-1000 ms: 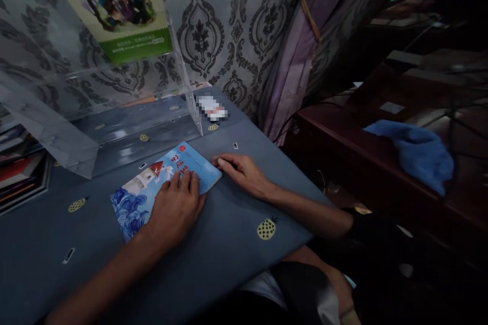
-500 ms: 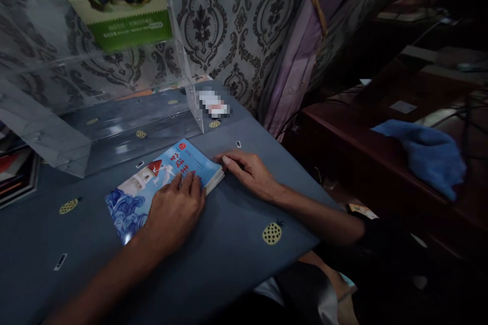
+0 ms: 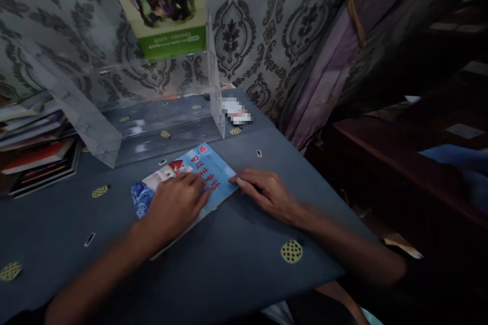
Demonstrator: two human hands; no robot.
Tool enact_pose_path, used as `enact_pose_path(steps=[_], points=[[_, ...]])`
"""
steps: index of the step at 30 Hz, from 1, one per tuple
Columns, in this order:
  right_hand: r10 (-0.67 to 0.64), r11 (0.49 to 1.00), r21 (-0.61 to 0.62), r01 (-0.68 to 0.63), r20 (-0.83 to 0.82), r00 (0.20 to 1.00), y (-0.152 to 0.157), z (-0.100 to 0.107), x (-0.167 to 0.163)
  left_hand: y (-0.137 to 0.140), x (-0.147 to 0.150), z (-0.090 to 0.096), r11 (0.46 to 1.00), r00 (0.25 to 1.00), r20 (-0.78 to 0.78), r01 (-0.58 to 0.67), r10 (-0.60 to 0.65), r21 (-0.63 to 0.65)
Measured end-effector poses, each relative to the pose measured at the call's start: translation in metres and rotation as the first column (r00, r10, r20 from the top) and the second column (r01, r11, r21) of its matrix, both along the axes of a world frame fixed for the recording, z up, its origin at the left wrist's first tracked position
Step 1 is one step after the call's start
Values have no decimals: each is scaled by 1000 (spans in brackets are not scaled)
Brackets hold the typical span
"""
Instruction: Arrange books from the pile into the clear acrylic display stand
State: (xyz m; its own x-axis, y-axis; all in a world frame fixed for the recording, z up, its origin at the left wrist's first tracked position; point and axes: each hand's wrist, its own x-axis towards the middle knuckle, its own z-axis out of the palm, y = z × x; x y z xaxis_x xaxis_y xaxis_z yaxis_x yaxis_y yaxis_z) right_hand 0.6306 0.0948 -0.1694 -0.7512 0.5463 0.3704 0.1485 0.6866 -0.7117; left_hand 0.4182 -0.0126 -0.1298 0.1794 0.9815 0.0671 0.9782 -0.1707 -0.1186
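A blue paperback book (image 3: pixel 223 162) with red characters, a red-roofed white tower and dark blue swirls on its cover lies closed at a slant on the table. My left hand (image 3: pixel 179 197) rests across the middle of the cover, its fingers loosely bent and laid on it, hiding part of the picture. At the book's right corner is my right hand (image 3: pixel 267 193), thumb and forefinger pinched together on the edge. The other fingers of that hand are curled behind and partly hidden.
Behind the book stands a clear acrylic stand (image 3: pixel 110 147) holding a green-bordered picture book (image 3: pixel 171 15). Stacked books (image 3: pixel 41 152) sit at the left. A blurred white item (image 3: pixel 237 110) lies near the wall. The grey-blue tablecloth (image 3: pixel 244 264) has pineapple prints; the table edge slopes down at right.
The view has swung left, shifting everything rightward. My left hand has moved toward the tower, uncovering more red characters. My right thumb and forefinger now meet at the book's corner, and its page edges show less.
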Motion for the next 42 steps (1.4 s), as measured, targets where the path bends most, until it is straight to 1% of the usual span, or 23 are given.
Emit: enact_pose_path(steps=[3,6,8,12,15,18,20,22,25,28,31,34,38,42], points=[[2,999,40,-3,19,1000,-1,0,-1,-9,-39,1,990,992,-3,-127,127,56],[-8,997,72,6,25,1000,-3,0,-2,-25,-64,-1,979,979,8,-205,205,17],[-13,996,86,10,30,999,-3,0,-3,-37,-66,-1,975,975,-3,-221,221,-17],[-31,987,162,21,56,998,3,-4,-6,-59,-50,1,967,969,-41,-248,245,-60],[-7,972,234,-20,114,993,14,-3,-17,-72,-40,-8,966,967,21,-254,255,-49],[33,968,238,-74,171,985,27,0,-35,-80,-38,-24,981,976,122,-185,178,51],[45,970,228,-88,185,982,36,-1,-48,-83,-39,-32,985,981,152,-139,122,104],[44,966,242,-87,180,983,42,-6,-60,-83,-39,-35,985,985,140,-122,105,121],[33,956,282,-76,152,988,45,-15,-70,-82,-33,-29,984,989,61,-141,135,109],[41,951,298,-85,153,987,43,-23,-71,-79,-22,-22,987,993,4,-121,122,104],[53,949,297,-105,177,983,43,-25,-70,-75,-6,-22,994,1000,5,17,-18,106],[46,949,297,-103,195,980,43,-26,-69,-70,9,-27,985,990,-10,143,-143,96],[36,952,290,-98,213,976,39,-26,-66,-66,16,-33,974,982,-5,188,-189,123],[47,959,264,-105,220,974,29,-24,-57,-66,14,-32,951,970,15,235,-242,202]])
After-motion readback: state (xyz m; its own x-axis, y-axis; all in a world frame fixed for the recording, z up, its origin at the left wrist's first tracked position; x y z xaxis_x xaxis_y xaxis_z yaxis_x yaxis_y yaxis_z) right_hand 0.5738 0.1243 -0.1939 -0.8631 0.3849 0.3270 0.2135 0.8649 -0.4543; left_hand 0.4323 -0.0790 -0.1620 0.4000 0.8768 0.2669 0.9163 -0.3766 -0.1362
